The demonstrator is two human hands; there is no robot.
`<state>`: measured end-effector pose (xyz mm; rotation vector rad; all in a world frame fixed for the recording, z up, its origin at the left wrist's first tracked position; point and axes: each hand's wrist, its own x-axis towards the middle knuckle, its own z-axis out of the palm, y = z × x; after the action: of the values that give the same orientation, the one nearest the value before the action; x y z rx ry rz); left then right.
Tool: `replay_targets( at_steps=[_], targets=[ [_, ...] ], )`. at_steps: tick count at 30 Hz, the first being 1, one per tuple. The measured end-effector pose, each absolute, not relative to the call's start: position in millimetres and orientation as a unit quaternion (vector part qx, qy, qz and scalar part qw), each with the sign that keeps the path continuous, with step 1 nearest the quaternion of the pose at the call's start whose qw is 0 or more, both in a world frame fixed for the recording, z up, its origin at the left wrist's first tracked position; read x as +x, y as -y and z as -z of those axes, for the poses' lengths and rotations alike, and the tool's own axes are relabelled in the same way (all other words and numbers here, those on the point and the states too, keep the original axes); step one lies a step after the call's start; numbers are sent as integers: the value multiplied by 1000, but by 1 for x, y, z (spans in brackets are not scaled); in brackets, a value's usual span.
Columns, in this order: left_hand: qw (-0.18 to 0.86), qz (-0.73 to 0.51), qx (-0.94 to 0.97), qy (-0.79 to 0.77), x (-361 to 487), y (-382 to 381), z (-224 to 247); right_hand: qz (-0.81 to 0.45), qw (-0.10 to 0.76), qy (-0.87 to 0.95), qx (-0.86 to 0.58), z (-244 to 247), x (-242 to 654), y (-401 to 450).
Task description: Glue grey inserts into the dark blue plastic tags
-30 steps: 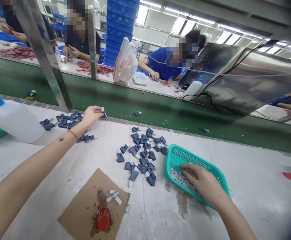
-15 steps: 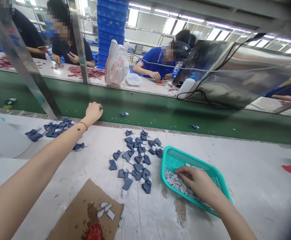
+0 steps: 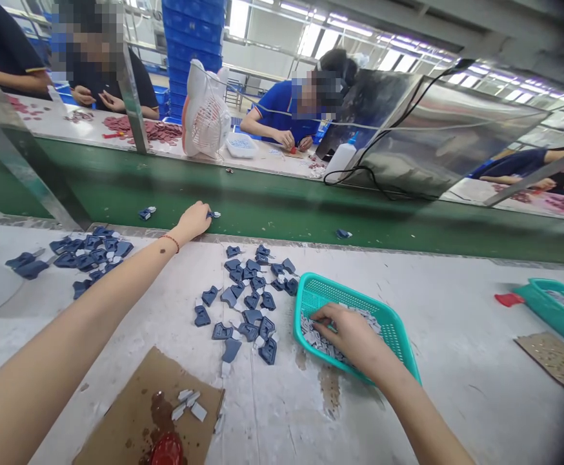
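My left hand (image 3: 195,221) reaches over the green belt, fingers curled at a small dark blue plastic piece with a white tab (image 3: 213,214). The fingertips are partly hidden, but they appear closed on that piece. Inside a teal perforated basket (image 3: 306,284), my right hand (image 3: 342,326) has thumb and fingers bent together among small light-grey pieces (image 3: 328,345). What lies between those fingertips is too small to make out. Between the hands, several dark blue pieces (image 3: 251,300) are scattered on the white table, many with light tabs.
Another pile of dark blue pieces (image 3: 86,252) lies beyond my left forearm. A brown cardboard sheet (image 3: 131,400) bears a red dish (image 3: 167,449) and light-grey pieces (image 3: 190,403). A metal post (image 3: 35,148) stands at left. Across the belt (image 3: 272,216), co-workers sit. A second teal basket (image 3: 553,310) stands at right.
My left hand has moved right along the belt, up to the dark blue piece. Another piece now shows on the belt to its left. My right hand stays in the basket; the view has shifted.
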<state>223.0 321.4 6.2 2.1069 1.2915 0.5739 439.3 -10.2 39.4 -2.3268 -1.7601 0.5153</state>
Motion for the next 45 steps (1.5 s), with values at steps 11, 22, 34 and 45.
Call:
replay_targets(
  at_steps=[11,22,34,45],
  targets=[
    [671,-280,550,-411,177,-210,-49,-172,121,581,-786,-43,435,4],
    [804,-160,473,-324,119,-88,-72,-110,310,565,-757,-62,377,25],
    [750,-200,511,-369,75,-23,-49,-116,357,743,-554,-89,241,40],
    [817,-208,395,-365,46,-15,-48,-132,385,726,-554,-80,216,43]
  ],
)
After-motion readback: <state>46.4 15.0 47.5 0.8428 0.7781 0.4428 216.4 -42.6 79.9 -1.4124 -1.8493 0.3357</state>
